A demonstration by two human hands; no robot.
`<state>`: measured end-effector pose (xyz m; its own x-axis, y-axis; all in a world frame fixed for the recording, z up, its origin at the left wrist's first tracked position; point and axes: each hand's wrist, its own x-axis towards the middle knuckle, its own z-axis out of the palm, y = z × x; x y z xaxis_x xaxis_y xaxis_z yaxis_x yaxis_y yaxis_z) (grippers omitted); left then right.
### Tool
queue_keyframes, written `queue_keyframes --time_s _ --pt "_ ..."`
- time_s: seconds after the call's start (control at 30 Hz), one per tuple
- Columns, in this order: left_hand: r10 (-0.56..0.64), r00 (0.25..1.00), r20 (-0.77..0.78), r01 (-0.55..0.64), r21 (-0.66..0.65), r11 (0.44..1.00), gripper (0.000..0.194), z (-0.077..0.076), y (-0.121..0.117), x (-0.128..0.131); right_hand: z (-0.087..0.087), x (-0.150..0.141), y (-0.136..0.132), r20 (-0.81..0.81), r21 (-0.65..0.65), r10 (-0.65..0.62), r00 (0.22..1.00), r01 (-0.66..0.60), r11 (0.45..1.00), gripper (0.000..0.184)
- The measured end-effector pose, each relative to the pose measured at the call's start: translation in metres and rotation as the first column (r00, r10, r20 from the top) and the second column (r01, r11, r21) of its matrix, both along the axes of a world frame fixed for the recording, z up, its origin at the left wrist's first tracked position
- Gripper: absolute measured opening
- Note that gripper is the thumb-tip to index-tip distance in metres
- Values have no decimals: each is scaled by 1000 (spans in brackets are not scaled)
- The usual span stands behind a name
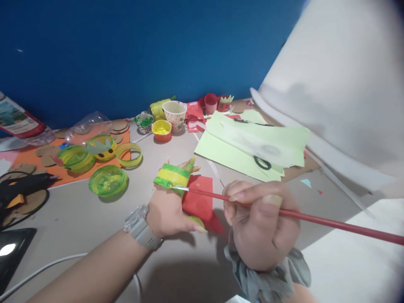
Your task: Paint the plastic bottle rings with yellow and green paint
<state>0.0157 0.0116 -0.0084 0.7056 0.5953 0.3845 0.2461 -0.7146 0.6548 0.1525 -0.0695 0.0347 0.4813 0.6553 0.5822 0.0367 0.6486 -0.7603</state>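
Note:
A plastic ring (pixel 174 174), painted yellow with green edges, sits around the outstretched fingers of my left hand (pixel 166 214), which supports it from inside. The thumb sticks out to the right, smudged with yellow-green paint. Between thumb and fingers, my right hand (pixel 263 223) grips a thin paintbrush (pixel 214 194) with a red handle. Its bristle tip touches the green lower edge of the ring. Beneath my left hand lies red paper (pixel 202 200). Beyond it stand a small cup of yellow paint (pixel 162 130) and a cup of green paint (pixel 144 122).
Several painted rings, including one loose ring (pixel 129 155), and a green plastic bowl (pixel 108 182) stand on the left, near orange paper (pixel 123 169). A glue gun (pixel 25 187) lies at far left. Pale green sheets (pixel 217 151) with scissors (pixel 261 163) lie at right; a paper cup (pixel 175 115) stands behind.

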Motion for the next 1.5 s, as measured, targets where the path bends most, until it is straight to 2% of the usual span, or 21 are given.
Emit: queue_keyframes --time_s 0.13,0.23,0.33,0.43,0.63,0.77,0.97,1.17,1.37,1.5 --pt "19 1000 14 -19 -22 1000 104 -1 0 1 0 1 0 -25 7 -40 999 40 999 24" --pt "24 1000 8 -24 8 1000 99 -1 0 1 2 1 1 -39 25 -74 996 75 997 27" --pt "16 1000 -4 -16 35 999 98 -1 -1 1 1 -1 0 -9 14 -45 999 45 999 24" --pt "16 1000 5 -16 6 1000 100 0 -1 1 0 -1 0 1 5 -14 1000 14 1000 22" --pt "40 999 -7 -40 -22 999 101 3 -1 1 2 -1 2 -36 65 -80 996 82 994 27" --pt "21 1000 -18 -22 -36 999 103 5 -1 2 2 -1 1 19 32 -49 999 48 998 25" --pt "34 999 7 -34 -62 998 101 2 0 1 5 0 1 -56 16 -121 991 123 992 27" --pt "27 999 -21 -27 -30 999 108 7 -2 3 1 -1 1 15 6 -29 999 29 1000 22" --pt "40 999 -16 -41 -75 996 105 7 -3 2 5 -1 4 -31 24 -152 988 153 988 28" --pt "38 999 -33 -39 -42 998 102 7 -3 1 6 -3 3 10 15 -111 994 111 994 27"
